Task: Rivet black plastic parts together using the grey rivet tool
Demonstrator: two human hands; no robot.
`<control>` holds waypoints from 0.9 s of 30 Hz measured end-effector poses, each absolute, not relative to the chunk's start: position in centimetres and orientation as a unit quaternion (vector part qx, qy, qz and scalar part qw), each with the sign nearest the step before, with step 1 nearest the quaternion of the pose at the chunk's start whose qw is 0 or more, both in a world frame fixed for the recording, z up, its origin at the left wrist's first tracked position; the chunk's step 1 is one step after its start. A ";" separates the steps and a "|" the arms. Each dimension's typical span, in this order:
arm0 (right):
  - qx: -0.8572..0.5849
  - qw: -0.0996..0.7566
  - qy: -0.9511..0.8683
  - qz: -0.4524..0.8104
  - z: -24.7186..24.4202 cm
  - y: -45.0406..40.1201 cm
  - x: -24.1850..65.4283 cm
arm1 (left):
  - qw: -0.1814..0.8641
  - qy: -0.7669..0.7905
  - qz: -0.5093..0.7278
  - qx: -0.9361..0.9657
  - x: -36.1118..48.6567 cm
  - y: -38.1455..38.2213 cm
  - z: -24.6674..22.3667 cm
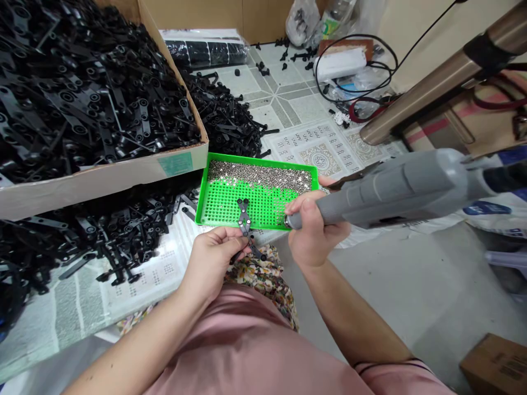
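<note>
My left hand point(220, 249) is closed on a small black jointed linkage point(244, 219), whose upper end reaches over the near edge of the green tray point(222, 206). In my right hand point(315, 233) is a grey electric screwdriver point(395, 189), its body pointing away to the right. The screwdriver's tip end is at the tray's near right corner, over the perforated part. Small silver screws point(259, 175) lie heaped along the tray's far side, with some scattered at its right end. Fingers partly hide the lower part of the linkage.
A cardboard box point(177, 156) full of black linkage parts point(82, 93) stands at the left. More black parts lie piled behind the tray and under the box's front. A brown metal pole point(428, 82) slants across the right, near a black cable point(317, 71).
</note>
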State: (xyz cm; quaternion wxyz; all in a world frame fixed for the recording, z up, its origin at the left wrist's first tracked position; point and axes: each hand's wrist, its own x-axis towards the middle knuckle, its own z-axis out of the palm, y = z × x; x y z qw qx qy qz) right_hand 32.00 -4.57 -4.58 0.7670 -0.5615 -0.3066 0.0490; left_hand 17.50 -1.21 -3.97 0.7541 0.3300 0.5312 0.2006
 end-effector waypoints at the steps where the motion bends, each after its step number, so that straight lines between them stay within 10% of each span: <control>1: -0.550 0.774 -0.309 0.050 -4.5 -4.6 31.9 | 0.753 0.533 0.201 0.329 17.5 -1.2 -4.0; 27: -0.435 0.797 -0.329 0.259 -0.5 -2.1 29.6 | 0.755 0.530 0.217 0.318 18.3 -1.6 -4.3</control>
